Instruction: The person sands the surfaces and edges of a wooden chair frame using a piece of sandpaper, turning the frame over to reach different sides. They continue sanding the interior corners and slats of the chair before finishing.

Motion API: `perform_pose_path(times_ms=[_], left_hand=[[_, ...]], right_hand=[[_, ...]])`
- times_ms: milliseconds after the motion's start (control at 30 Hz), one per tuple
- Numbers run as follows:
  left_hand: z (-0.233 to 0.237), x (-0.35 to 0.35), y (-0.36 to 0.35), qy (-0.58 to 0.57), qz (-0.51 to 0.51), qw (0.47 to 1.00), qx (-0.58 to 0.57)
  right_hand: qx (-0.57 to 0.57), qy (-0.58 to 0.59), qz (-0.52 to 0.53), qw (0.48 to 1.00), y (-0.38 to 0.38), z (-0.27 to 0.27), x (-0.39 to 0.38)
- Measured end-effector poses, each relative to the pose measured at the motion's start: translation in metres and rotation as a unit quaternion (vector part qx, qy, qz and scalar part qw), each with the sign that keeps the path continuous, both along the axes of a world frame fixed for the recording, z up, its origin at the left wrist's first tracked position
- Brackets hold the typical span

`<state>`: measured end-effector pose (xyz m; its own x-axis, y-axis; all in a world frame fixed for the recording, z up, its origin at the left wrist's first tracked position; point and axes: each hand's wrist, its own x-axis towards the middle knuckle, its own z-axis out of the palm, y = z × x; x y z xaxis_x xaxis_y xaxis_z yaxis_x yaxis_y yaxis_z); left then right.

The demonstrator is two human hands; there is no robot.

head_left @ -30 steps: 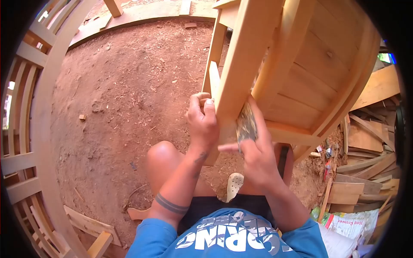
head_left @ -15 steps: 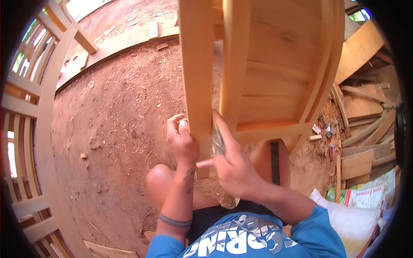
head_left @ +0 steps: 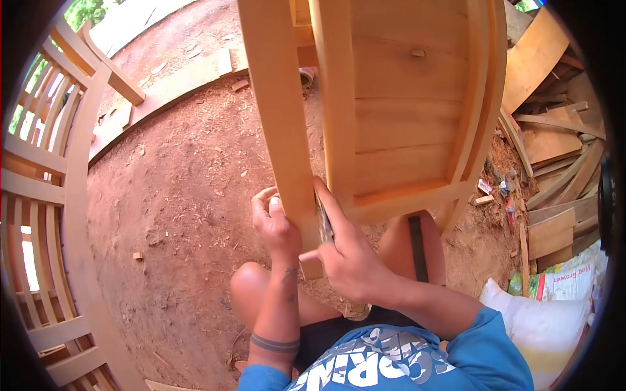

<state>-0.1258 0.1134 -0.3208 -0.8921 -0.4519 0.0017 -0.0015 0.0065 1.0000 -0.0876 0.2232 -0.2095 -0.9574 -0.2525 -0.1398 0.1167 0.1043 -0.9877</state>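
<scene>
A pale wooden post (head_left: 277, 117) of a panelled furniture piece stands tilted before me, its lower end between my hands. My left hand (head_left: 274, 225) is at the post's left side, fingers curled and thumb against its edge. On the other side, my right hand (head_left: 349, 260) presses a thin, mottled grey sheet, which looks like folded sandpaper (head_left: 324, 223), to the post's right face. Its index finger stretches up along the wood, in the gap beside the panel frame (head_left: 337, 117). Most of the sheet is hidden by the fingers.
The slatted panel (head_left: 417, 78) rises close on the right, near my knee. Another slatted wooden frame (head_left: 78, 195) stands at the left. Scrap boards (head_left: 551, 231) and a white sack (head_left: 528, 326) lie at the right. Shavings litter the earth floor (head_left: 176, 195).
The furniture piece appears shifted slightly left in view, while the floor and left frame appear shifted right. Both hands keep nearly the same hold at the post's lower end.
</scene>
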Motion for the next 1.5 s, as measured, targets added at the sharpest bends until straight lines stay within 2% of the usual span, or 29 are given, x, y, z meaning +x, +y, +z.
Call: perform_pose_path(times_ms=[100,233,333,433,500,567,667,700,733,833,900,967,1033,1067,1167,1233,1333,1433,1500], left_hand=[[-0.003,0.007,-0.001,0.004,-0.005,1.0,-0.003],[-0.008,0.001,-0.002,0.022,-0.015,1.0,-0.008],[-0.001,0.005,0.001,0.015,-0.016,0.999,0.043],[-0.006,0.001,-0.002,0.033,-0.009,0.999,-0.024],[-0.003,0.001,0.001,0.032,-0.017,0.999,0.014],[0.001,0.005,0.001,0.02,-0.024,0.998,0.049],[-0.01,0.003,-0.002,0.041,-0.013,0.999,-0.03],[-0.009,0.002,-0.002,0.047,-0.01,0.997,-0.059],[-0.009,0.002,0.0,0.038,-0.009,0.999,0.007],[0.003,0.007,0.002,0.008,-0.014,0.999,0.044],[-0.006,0.007,0.0,0.026,-0.005,1.0,-0.006],[-0.009,0.0,-0.003,0.047,-0.008,0.998,-0.042],[-0.001,0.004,0.002,0.056,-0.013,0.997,-0.057],[0.005,0.007,0.002,0.034,-0.013,0.999,-0.024],[-0.001,0.005,0.0,0.039,-0.008,0.999,-0.02],[-0.002,0.002,0.001,0.025,0.005,0.999,-0.041],[0.0,0.006,0.0,-0.007,0.0,1.0,0.003],[-0.005,0.003,0.0,0.015,0.014,1.0,-0.006],[-0.002,0.003,0.001,0.003,0.01,1.0,-0.026]], right_hand=[[0.027,-0.057,0.014,0.998,0.001,0.0,-0.015],[0.05,0.053,0.028,0.997,0.008,0.0,0.004],[-0.006,-0.062,0.007,0.998,0.004,-0.019,-0.027],[0.017,0.031,0.006,0.999,0.004,-0.005,-0.005],[0.057,0.074,0.021,0.995,0.008,-0.007,-0.001],[0.036,0.014,0.008,0.999,0.005,-0.003,-0.008],[-0.002,0.03,-0.005,1.0,0.003,-0.017,-0.009],[0.016,0.058,-0.002,0.998,0.002,-0.015,-0.006],[0.037,0.082,0.001,0.996,0.004,-0.011,0.001],[0.007,-0.013,0.001,1.0,0.003,-0.017,-0.014],[0.029,0.005,0.001,1.0,0.002,-0.015,-0.018],[0.121,0.135,-0.002,0.983,0.002,-0.013,0.004],[0.054,0.046,-0.012,0.997,0.0,-0.014,-0.012],[0.018,-0.004,-0.017,1.0,-0.001,-0.015,-0.013],[0.008,-0.01,-0.02,1.0,-0.004,-0.016,-0.018],[0.028,0.073,-0.004,0.997,0.001,-0.014,-0.009],[0.003,0.002,-0.005,1.0,0.001,-0.015,-0.01],[-0.018,-0.038,-0.017,0.999,-0.001,-0.008,-0.015],[0.054,0.088,-0.011,0.995,0.0,-0.016,-0.006]])
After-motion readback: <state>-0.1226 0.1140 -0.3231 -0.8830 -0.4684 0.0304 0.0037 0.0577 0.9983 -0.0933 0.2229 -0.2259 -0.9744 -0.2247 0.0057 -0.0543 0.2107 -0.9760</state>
